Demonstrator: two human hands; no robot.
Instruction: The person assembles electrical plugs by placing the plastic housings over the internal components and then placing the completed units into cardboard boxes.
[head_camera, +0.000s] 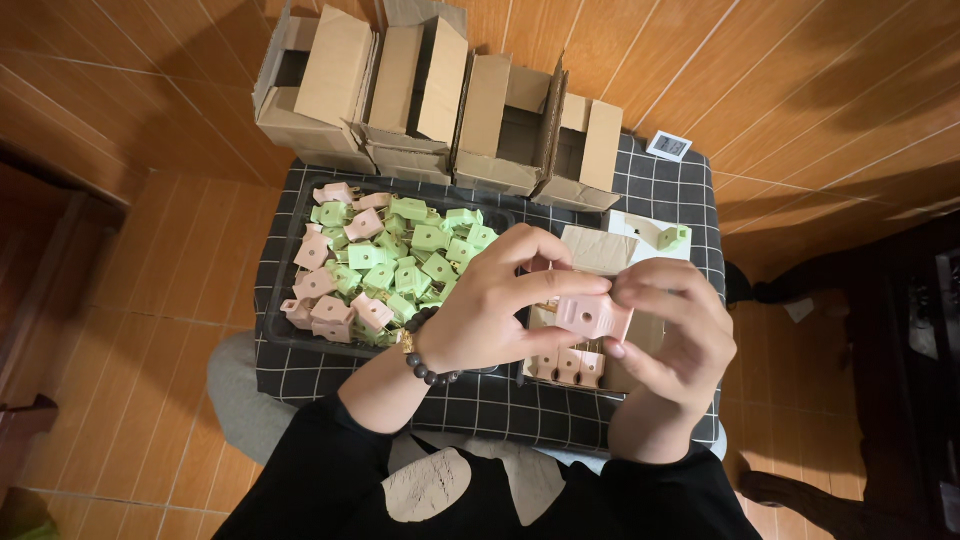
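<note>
You held a pink plastic block (593, 317) between both hands above the bench (660, 190), which was covered in a checked cloth. Your left hand (490, 300) pinched its upper edge in a finger grip, and your right hand (670, 335) clasped its other end. Below it stood a small open carton (572, 366) with pink blocks inside. To the left, a black tray (283, 335) was heaped with pink and green blocks (385, 265).

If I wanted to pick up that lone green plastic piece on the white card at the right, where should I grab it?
Probably by its two flat side faces, coming straight down from above. The green piece lies alone on the white card, clear of the pile in the black tray, so fingers have room on both sides. Its finer shape is too small to tell.
</note>
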